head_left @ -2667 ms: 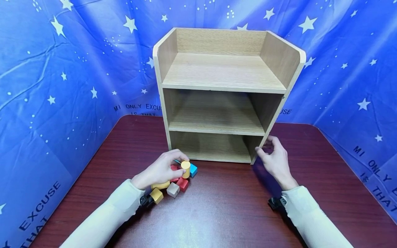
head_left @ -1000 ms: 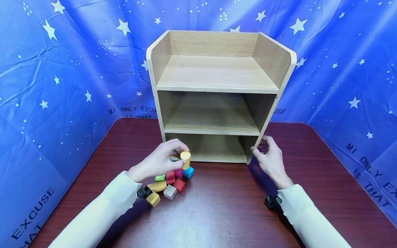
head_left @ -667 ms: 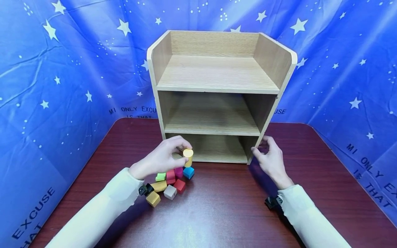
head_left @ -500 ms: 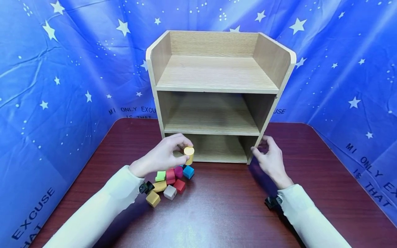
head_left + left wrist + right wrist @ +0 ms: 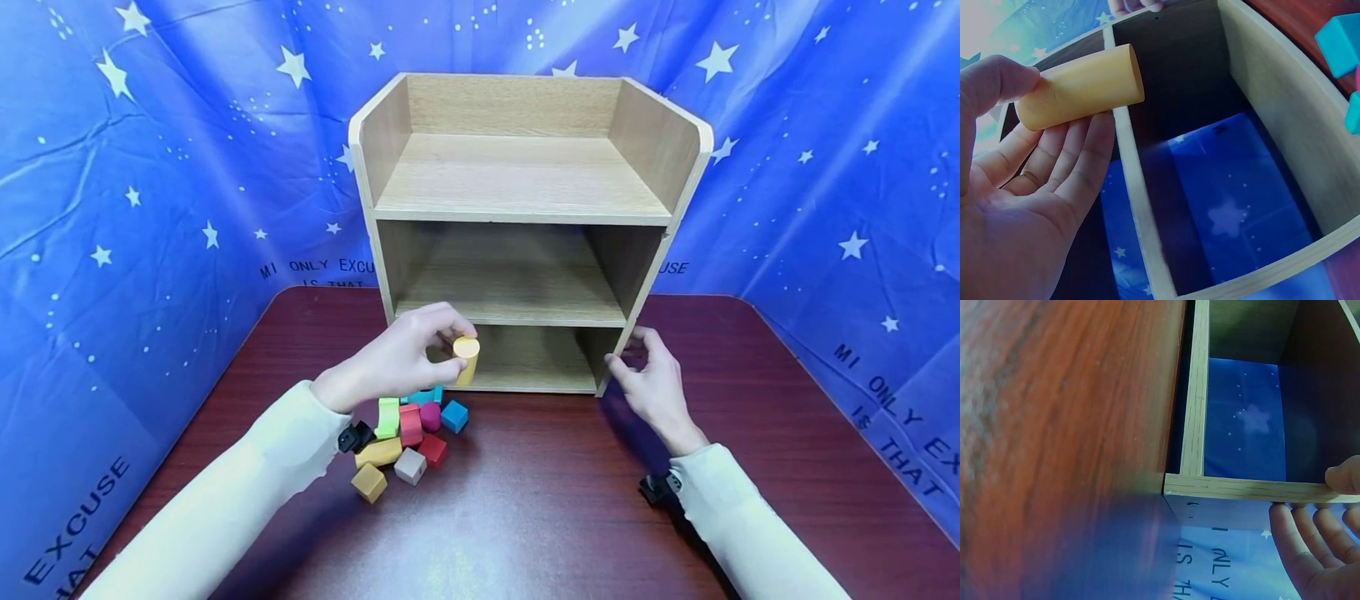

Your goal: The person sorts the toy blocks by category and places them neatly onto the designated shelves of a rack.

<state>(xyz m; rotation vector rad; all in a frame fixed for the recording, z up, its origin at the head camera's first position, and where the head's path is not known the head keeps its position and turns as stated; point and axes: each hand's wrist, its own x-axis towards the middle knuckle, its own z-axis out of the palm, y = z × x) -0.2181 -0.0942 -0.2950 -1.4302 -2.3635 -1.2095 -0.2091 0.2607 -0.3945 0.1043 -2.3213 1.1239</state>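
In the head view, my left hand (image 5: 397,354) pinches a yellow cylinder block (image 5: 467,360) between thumb and fingers. It is raised in front of the wooden shelf unit (image 5: 525,177), near its lower left compartment. The left wrist view shows the cylinder lying across my fingertips, thumb on top. My right hand (image 5: 658,390) grips the unit's right side panel low down. In the right wrist view, the thumb is on the panel's inner side and the fingers are outside. Below my left hand lie a green block (image 5: 387,417), a magenta block (image 5: 430,416) and a blue cube (image 5: 454,416).
The same pile on the dark red table (image 5: 525,500) has a red cube (image 5: 432,451), a grey block (image 5: 410,466), an ochre cube (image 5: 369,482) and a long yellow block (image 5: 378,452). A blue star-patterned curtain (image 5: 187,142) surrounds the table.
My left hand has lifted the yellow cylinder from the pile, up and to the right toward the shelf unit, uncovering the green and teal blocks. My right hand keeps its grip on the side panel.
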